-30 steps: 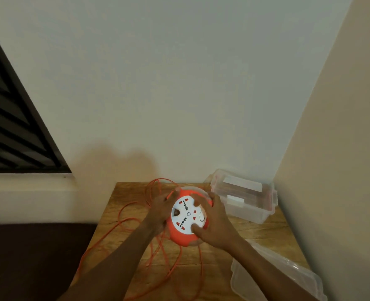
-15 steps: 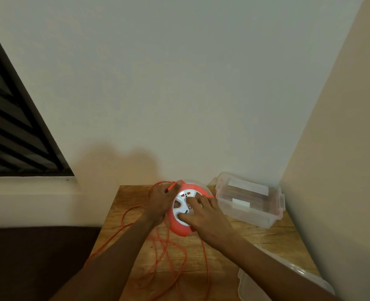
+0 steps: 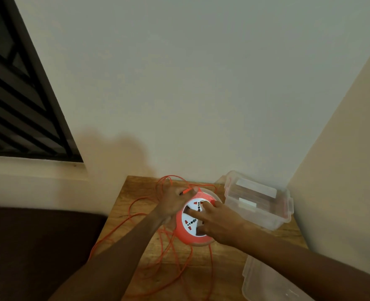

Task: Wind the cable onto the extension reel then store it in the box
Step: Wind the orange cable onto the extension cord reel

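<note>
An orange extension reel (image 3: 183, 232) with a white socket face stands tilted on the wooden table (image 3: 255, 242). My left hand (image 3: 172, 203) grips the reel's left edge and pinches the orange cable (image 3: 136, 216) at the top rim. My right hand (image 3: 219, 222) lies on the socket face, fingers spread and pressing on it. Loose cable loops lie across the table to the left and in front of the reel. The clear plastic box (image 3: 264, 218) stands open just right of the reel.
The box's clear lid (image 3: 264, 283) lies at the table's front right corner. Walls close the table in behind and on the right. A dark sofa or cushion (image 3: 27, 246) sits left of the table, under a barred window (image 3: 16, 94).
My right hand has slid across the socket face while the reel turned a little. My left hand now pinches the cable at the top rim. The view shifted slightly.
</note>
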The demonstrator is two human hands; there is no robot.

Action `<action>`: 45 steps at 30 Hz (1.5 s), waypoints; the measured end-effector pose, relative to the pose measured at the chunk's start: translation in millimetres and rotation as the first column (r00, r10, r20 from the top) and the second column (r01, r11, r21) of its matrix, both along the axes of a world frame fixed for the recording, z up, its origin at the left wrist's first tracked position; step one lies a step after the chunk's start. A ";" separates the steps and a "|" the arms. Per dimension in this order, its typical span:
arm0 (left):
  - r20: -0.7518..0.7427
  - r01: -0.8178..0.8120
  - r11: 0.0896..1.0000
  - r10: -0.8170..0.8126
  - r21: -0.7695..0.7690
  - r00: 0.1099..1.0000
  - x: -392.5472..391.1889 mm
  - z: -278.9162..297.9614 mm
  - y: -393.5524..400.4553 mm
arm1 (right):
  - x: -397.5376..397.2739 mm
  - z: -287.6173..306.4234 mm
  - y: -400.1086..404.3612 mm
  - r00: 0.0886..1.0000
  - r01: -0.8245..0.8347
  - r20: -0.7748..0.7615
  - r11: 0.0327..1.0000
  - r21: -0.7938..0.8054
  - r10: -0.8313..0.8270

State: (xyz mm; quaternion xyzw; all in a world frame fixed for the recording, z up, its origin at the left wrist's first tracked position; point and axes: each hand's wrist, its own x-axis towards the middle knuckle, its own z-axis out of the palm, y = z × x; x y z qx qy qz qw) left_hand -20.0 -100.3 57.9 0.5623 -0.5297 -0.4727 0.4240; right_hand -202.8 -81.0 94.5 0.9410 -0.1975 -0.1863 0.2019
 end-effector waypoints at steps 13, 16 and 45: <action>-0.101 -0.028 0.999 0.029 0.017 0.994 10.9 8.7 5.6 | 26.2 15.5 -1.5 0.990 0.115 0.096 0.990 -0.084 -0.106; -0.101 -0.064 0.998 0.064 0.006 0.993 8.3 10.2 4.1 | 24.0 15.6 -2.8 0.948 0.246 0.213 0.969 -0.014 -0.237; 0.027 0.027 0.993 -0.024 -0.112 0.999 8.9 30.5 -26.2 | 9.3 31.4 -16.6 0.992 0.025 0.124 0.993 -0.112 -0.011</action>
